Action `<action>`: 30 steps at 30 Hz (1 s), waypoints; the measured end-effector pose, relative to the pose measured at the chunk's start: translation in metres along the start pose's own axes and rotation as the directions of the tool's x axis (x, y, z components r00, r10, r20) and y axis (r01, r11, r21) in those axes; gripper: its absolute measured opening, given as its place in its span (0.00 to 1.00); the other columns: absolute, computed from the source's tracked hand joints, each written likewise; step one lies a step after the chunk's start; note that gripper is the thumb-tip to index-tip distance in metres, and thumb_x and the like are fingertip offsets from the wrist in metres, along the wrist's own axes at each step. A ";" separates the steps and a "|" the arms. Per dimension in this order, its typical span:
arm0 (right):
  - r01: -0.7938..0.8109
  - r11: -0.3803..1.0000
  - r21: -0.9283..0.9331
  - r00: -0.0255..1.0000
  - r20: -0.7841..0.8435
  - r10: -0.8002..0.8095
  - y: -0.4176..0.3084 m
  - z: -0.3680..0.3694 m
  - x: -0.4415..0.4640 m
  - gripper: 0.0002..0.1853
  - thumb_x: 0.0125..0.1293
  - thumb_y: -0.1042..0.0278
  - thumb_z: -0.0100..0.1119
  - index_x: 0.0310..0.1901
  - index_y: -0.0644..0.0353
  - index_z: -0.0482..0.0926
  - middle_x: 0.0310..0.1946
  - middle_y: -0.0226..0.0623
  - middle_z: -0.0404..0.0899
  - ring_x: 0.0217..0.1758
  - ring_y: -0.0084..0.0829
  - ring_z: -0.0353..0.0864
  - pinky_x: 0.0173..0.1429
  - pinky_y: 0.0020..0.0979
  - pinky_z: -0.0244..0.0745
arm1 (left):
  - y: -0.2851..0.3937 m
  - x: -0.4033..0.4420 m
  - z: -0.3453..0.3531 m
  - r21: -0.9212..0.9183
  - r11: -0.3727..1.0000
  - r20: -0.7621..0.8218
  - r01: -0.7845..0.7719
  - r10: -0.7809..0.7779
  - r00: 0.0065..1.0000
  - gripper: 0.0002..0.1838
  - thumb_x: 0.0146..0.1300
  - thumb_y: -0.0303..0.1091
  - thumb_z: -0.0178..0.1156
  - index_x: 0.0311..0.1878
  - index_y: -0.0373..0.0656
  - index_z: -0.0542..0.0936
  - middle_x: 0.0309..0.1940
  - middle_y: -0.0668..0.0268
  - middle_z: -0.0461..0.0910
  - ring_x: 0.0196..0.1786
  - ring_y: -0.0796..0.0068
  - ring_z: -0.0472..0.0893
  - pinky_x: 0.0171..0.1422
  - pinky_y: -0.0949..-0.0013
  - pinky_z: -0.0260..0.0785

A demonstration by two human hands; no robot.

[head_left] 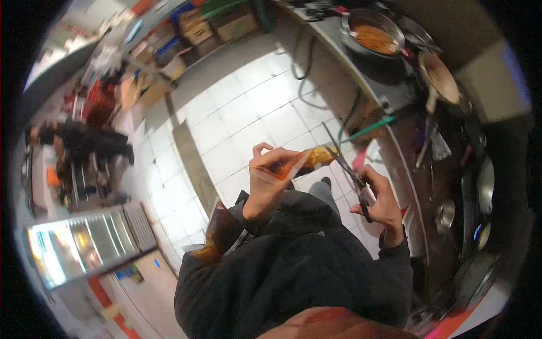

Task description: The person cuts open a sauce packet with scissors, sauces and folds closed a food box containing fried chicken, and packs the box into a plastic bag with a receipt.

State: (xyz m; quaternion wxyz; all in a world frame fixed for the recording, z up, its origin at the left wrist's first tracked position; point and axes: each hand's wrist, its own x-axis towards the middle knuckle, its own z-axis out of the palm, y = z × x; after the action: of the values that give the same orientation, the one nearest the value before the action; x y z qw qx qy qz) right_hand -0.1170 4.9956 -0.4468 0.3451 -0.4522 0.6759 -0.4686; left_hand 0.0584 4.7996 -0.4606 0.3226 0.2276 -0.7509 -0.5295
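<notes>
My left hand point(265, 183) is closed around a clear plastic packet point(294, 168) with orange-red contents and a yellow end. My right hand point(381, 200) grips a pair of scissors point(355, 179) by the handles. The scissor blades stand apart at the packet's yellow end; whether they touch it I cannot tell. A second packet point(217, 234), dark with orange-yellow at its lower end, rests against my left forearm, partly hidden by the sleeve.
To the right runs a dark counter with a pan of orange-brown food point(372, 39), a pale wooden-looking pan point(440, 79) and a metal bowl point(445, 216). A glass-front fridge point(84, 243) and a person in dark clothes point(84, 144) are at left. White floor tiles point(248, 107) lie ahead.
</notes>
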 end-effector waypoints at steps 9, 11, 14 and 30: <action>0.204 0.969 -0.136 0.918 0.369 -0.142 -0.051 0.129 0.203 0.33 0.39 0.43 0.75 0.33 0.63 0.70 0.23 0.32 0.67 0.27 0.25 0.65 0.33 0.28 0.63 | -0.067 0.002 -0.171 0.118 0.989 -0.425 0.092 -0.033 0.905 0.09 0.47 0.27 0.70 0.35 0.44 0.84 0.27 0.73 0.83 0.28 0.84 0.76 0.56 0.66 0.50; 0.206 0.966 -0.154 0.900 0.418 -0.126 -0.061 0.154 0.248 0.33 0.39 0.43 0.75 0.33 0.64 0.70 0.22 0.32 0.66 0.26 0.26 0.65 0.33 0.28 0.63 | -0.085 0.016 -0.204 0.114 0.988 -0.474 0.103 -0.038 0.880 0.09 0.48 0.27 0.70 0.34 0.43 0.83 0.27 0.73 0.83 0.28 0.83 0.76 0.56 0.66 0.50; 0.286 0.952 -0.113 0.894 0.389 -0.222 -0.071 0.196 0.317 0.33 0.39 0.44 0.75 0.33 0.64 0.69 0.22 0.33 0.66 0.27 0.26 0.65 0.34 0.28 0.63 | -0.108 0.053 -0.261 0.140 0.986 -0.523 0.093 -0.006 0.853 0.08 0.48 0.27 0.70 0.33 0.42 0.83 0.26 0.72 0.82 0.27 0.83 0.76 0.56 0.66 0.51; 0.294 0.955 -0.027 0.506 0.852 -0.132 -0.207 0.457 0.729 0.32 0.39 0.47 0.75 0.32 0.65 0.68 0.23 0.34 0.65 0.28 0.29 0.65 0.37 0.29 0.63 | -0.214 0.219 -0.619 0.139 0.959 -0.726 0.248 -0.072 0.684 0.07 0.49 0.19 0.67 0.33 0.40 0.84 0.27 0.69 0.82 0.31 0.81 0.76 0.64 0.62 0.51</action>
State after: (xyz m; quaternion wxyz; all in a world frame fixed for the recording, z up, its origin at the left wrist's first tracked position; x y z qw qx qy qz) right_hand 0.0927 4.1361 -0.4297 0.5275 -0.7286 0.4014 -0.1726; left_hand 0.3565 4.1771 -0.4658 0.5126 0.5151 -0.5987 -0.3369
